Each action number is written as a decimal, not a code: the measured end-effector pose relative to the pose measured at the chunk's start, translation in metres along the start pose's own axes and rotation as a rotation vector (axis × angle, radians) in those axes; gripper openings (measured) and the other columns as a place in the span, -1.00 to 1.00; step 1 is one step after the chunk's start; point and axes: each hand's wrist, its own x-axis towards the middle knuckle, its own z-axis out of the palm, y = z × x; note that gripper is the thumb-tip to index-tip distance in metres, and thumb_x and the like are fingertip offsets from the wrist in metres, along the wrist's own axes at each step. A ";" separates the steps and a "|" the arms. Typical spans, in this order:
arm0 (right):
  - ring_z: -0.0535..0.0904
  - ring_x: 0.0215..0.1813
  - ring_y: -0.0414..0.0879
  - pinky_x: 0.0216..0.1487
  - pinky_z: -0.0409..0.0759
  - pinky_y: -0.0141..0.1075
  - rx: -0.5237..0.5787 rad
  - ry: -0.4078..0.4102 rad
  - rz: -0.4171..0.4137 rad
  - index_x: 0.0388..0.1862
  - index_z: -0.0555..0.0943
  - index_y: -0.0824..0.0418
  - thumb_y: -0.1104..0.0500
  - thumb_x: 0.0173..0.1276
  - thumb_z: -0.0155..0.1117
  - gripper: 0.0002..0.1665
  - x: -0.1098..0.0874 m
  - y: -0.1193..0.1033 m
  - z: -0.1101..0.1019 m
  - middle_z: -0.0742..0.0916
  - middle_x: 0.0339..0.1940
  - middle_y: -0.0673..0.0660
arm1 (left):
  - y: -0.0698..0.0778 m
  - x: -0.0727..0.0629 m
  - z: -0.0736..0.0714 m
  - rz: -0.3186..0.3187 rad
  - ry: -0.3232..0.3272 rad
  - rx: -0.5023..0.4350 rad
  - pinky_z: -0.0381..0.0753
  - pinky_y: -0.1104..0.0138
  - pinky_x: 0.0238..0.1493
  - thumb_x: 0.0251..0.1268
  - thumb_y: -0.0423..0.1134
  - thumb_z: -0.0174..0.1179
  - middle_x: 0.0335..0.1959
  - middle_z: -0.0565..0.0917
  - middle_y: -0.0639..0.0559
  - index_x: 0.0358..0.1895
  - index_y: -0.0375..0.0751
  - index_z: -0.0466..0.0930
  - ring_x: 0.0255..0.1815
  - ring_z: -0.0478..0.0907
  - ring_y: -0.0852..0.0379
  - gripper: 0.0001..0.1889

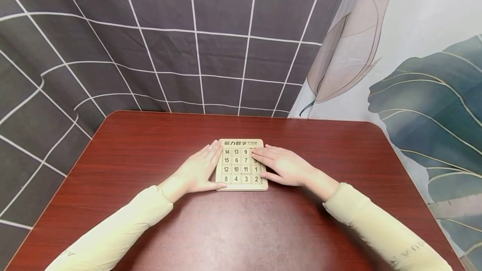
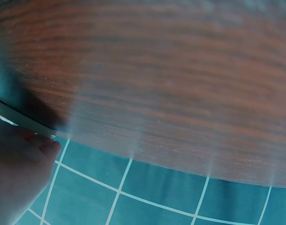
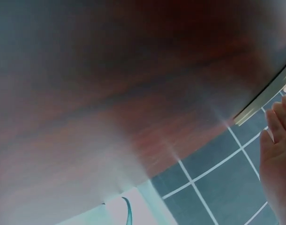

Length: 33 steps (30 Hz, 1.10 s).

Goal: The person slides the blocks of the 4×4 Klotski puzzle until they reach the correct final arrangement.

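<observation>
A sliding number puzzle (image 1: 241, 185) with a pale frame lies flat on the table, its square tiles printed with numbers in a grid. Along its left edge rests my left hand (image 1: 198, 170), fingers straight towards the upper corner and thumb on the lower left corner. From the right side my right hand (image 1: 288, 165) reaches in, its extended fingers on the upper right tiles and its thumb at the right edge. Those fingers hide the top right spot and part of the 5. Each wrist view catches only a slice of the puzzle's edge beside the hand.
The reddish-brown wooden table (image 1: 158, 137) has rounded far corners. Behind it hangs a dark cloth with a white grid (image 1: 222, 53). To the right is a pale curtain with large leaf prints (image 1: 433, 95).
</observation>
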 end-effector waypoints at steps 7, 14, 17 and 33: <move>0.45 0.63 0.04 0.67 0.39 -0.01 0.004 -0.030 0.008 0.59 0.46 0.21 -0.13 0.58 0.25 -0.26 0.016 0.003 0.003 0.54 0.61 0.13 | -0.001 0.001 0.001 0.007 0.016 0.004 0.21 0.03 0.75 0.33 0.43 0.21 0.69 0.14 -0.44 0.62 -0.58 0.10 0.75 0.11 -0.27 0.19; 0.41 0.65 0.06 0.69 0.36 0.03 0.006 -0.073 0.024 0.61 0.44 0.20 -0.15 0.61 0.20 -0.25 0.019 0.003 0.002 0.51 0.63 0.13 | -0.002 0.001 0.001 0.000 -0.006 -0.006 0.19 0.02 0.75 0.34 0.42 0.21 0.70 0.11 -0.44 0.63 -0.58 0.09 0.75 0.09 -0.28 0.19; 0.40 0.66 0.10 0.68 0.36 0.06 0.008 -0.076 0.034 0.61 0.44 0.21 -0.14 0.60 0.21 -0.25 0.017 0.003 0.000 0.51 0.63 0.14 | -0.002 0.001 0.001 -0.004 -0.008 -0.010 0.18 0.02 0.75 0.34 0.43 0.21 0.71 0.10 -0.44 0.63 -0.57 0.08 0.75 0.08 -0.28 0.19; 0.46 0.62 0.05 0.69 0.36 0.02 -0.023 -0.024 0.020 0.54 0.51 0.26 -0.11 0.57 0.28 -0.27 0.001 0.010 0.000 0.57 0.58 0.16 | -0.001 0.000 0.001 -0.012 -0.030 -0.022 0.16 0.02 0.76 0.35 0.44 0.18 0.72 0.06 -0.42 0.65 -0.55 0.05 0.77 0.05 -0.27 0.20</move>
